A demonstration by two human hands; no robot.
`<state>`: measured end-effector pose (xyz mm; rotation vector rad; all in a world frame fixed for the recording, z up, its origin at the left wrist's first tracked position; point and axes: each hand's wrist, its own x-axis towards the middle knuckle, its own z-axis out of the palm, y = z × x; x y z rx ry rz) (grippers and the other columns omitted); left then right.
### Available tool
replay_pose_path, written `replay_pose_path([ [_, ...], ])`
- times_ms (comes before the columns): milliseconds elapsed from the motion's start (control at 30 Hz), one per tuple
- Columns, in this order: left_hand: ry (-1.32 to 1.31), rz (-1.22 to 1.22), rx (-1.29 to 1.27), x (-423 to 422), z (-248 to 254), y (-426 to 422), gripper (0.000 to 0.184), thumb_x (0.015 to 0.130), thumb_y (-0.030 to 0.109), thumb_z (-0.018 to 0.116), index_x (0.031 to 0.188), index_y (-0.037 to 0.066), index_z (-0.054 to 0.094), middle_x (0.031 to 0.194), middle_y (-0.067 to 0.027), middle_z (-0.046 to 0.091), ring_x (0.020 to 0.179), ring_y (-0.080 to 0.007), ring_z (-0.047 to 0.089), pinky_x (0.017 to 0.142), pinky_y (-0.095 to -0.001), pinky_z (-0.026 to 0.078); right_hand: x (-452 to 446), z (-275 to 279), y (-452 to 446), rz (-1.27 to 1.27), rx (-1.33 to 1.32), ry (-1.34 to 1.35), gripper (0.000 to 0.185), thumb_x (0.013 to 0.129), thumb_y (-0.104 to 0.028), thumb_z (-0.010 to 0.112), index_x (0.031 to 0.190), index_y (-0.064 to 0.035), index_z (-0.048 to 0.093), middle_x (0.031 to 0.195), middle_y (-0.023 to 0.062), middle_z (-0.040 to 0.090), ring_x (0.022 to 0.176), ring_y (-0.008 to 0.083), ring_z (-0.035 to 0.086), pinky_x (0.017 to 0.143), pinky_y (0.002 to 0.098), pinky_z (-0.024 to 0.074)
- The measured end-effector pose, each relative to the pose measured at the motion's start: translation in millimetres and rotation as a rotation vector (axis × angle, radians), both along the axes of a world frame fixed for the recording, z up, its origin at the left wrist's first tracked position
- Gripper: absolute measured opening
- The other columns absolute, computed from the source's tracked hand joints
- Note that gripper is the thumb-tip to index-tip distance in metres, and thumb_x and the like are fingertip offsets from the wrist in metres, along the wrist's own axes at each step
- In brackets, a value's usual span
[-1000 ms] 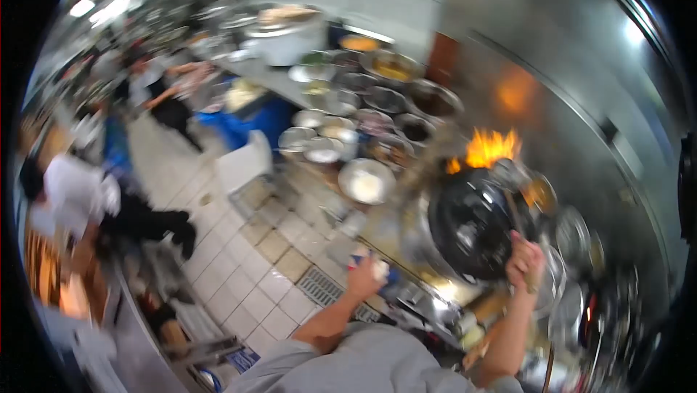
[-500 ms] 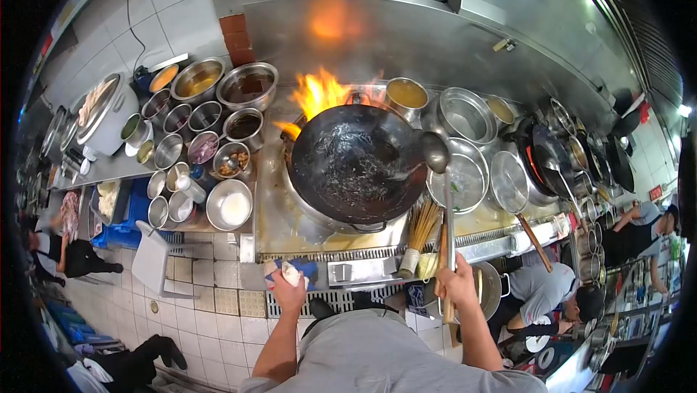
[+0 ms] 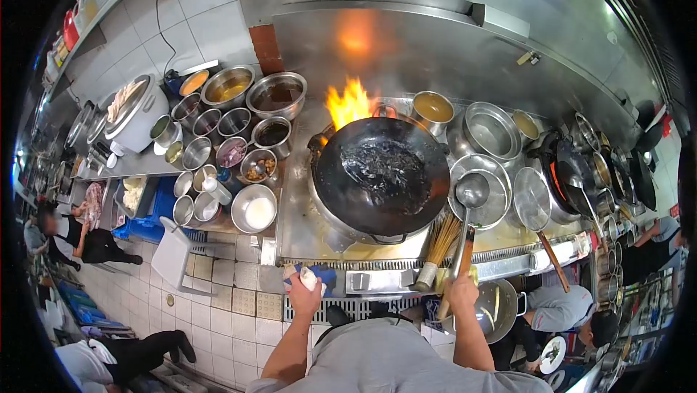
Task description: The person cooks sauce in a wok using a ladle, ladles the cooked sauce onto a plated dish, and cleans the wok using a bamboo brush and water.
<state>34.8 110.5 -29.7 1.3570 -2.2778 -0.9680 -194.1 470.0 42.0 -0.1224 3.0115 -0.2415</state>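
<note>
My right hand (image 3: 461, 294) is closed round the long handle of a ladle (image 3: 473, 190). The ladle's bowl hangs over a round strainer (image 3: 501, 211), right of the wok. A large black wok (image 3: 334, 197) sits on the burner with dark, glistening liquid in it, and flames (image 3: 349, 104) rise behind its far rim. My left hand (image 3: 303, 298) grips a bunched white cloth (image 3: 309, 278) at the stove's front edge. A blue cloth (image 3: 330, 280) lies just beside that hand. Near the ladle handle, a bamboo brush (image 3: 438, 244) leans at the stove front.
Left of the wok stand several metal bowls and pots, one with a white substance (image 3: 260, 213). A wire skimmer (image 3: 532, 197) lies at right, near more woks (image 3: 570, 168). A pot (image 3: 501, 313) is beside my right forearm. Other people (image 3: 559, 306) are at right and left.
The ladle has moved from the wok's right rim to above the strainer. My left hand keeps its hold on the white cloth. The whole view has shifted, so the scene sits further right and lower.
</note>
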Motion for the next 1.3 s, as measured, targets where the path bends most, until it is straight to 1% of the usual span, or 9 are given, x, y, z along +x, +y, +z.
replay_pose_path([
  [67,-0.030,0.017,-0.007,0.9,-0.2,0.0,0.068,0.083,0.038,0.081,0.129,0.002,0.048,0.113,-0.0265,0.068,0.102,-0.0472,0.066,0.088,-0.0524,0.052,4.9,17.0,-25.5,0.129,-0.101,0.267,0.037,0.087,-0.032,0.073,0.104,0.0002,0.065,0.093,0.0246,0.071,0.086,0.0440,0.070,0.075,0.0515,0.0576],
  [333,0.000,0.036,0.025,-2.1,8.2,0.4,0.069,0.082,0.037,0.082,0.130,0.002,0.046,0.110,-0.0303,0.066,0.101,-0.0508,0.064,0.088,-0.0548,0.051,-4.2,-99.9,-56.9,0.092,-0.203,-0.162,0.085,0.093,-0.030,0.058,0.159,0.0052,0.018,0.094,0.0316,0.071,0.063,0.0388,0.070,0.059,0.0464,0.0567],
  [433,0.037,0.048,0.034,-0.5,3.8,-1.0,0.071,0.081,0.038,0.083,0.130,0.001,0.047,0.110,-0.0301,0.066,0.101,-0.0499,0.064,0.089,-0.0538,0.051,-10.1,-42.8,-41.5,-0.140,-0.507,-0.382,0.079,0.094,-0.027,0.054,0.160,-0.0001,0.020,0.087,0.0208,0.068,0.055,0.0288,0.064,0.049,0.0416,0.0534],
  [533,0.129,0.108,0.065,-0.3,-1.7,-0.4,0.065,0.084,0.037,0.081,0.127,0.000,0.050,0.110,-0.0251,0.067,0.099,-0.0428,0.066,0.088,-0.0491,0.052,1.8,74.8,-12.2,-0.449,-1.360,-0.559,0.061,0.092,-0.018,0.050,0.150,-0.0023,0.041,0.086,0.0117,0.060,0.055,0.0223,0.057,0.039,0.0398,0.0484],
  [667,0.527,0.194,0.471,-35.0,11.4,4.0,0.050,0.093,0.037,0.073,0.123,0.001,0.056,0.113,-0.0142,0.067,0.098,-0.0277,0.068,0.085,-0.0411,0.055,4.7,196.4,-13.7,-0.128,-1.477,-0.618,0.064,0.090,-0.014,0.050,0.154,-0.0053,0.045,0.094,0.0129,0.069,0.070,0.0223,0.067,0.058,0.0318,0.0550],
  [833,0.557,0.046,1.353,-130.2,74.2,56.5,0.069,0.101,0.072,0.036,0.135,0.014,0.053,0.125,-0.0097,0.065,0.106,-0.0303,0.068,0.089,-0.0592,0.057,-71.3,183.4,-75.3,0.489,-0.411,0.048,0.061,0.091,-0.025,0.061,0.148,-0.0041,0.053,0.106,0.0230,0.074,0.095,0.0359,0.073,0.080,0.0436,0.0572],
  [967,0.433,0.098,1.522,-190.0,91.6,76.5,0.067,0.099,0.071,0.044,0.130,0.013,0.060,0.117,-0.0107,0.069,0.100,-0.0313,0.070,0.084,-0.0566,0.059,-163.7,108.7,-151.1,0.636,0.237,-0.252,0.046,0.090,-0.032,0.063,0.129,-0.0076,0.067,0.118,0.0216,0.072,0.108,0.0399,0.071,0.094,0.0479,0.0566],
  [1100,0.625,0.383,1.303,-226.5,70.9,97.2,0.038,0.095,0.038,0.074,0.112,0.005,0.067,0.101,-0.0106,0.072,0.085,-0.0252,0.072,0.073,-0.0438,0.060,-222.0,111.1,-260.8,0.482,0.033,-0.196,0.036,0.090,-0.024,0.064,0.120,-0.0042,0.069,0.118,0.0224,0.072,0.110,0.0371,0.071,0.093,0.0448,0.0577],
  [1300,0.695,0.372,1.216,-226.4,44.2,96.2,0.008,0.085,0.005,0.071,0.092,0.003,0.068,0.087,-0.0096,0.071,0.074,-0.0235,0.071,0.065,-0.0409,0.057,-133.6,64.1,-247.6,0.691,-0.144,-0.164,0.064,0.093,-0.033,0.059,0.152,-0.0109,0.043,0.095,0.0290,0.072,0.090,0.0472,0.071,0.085,0.0537,0.0572],
])
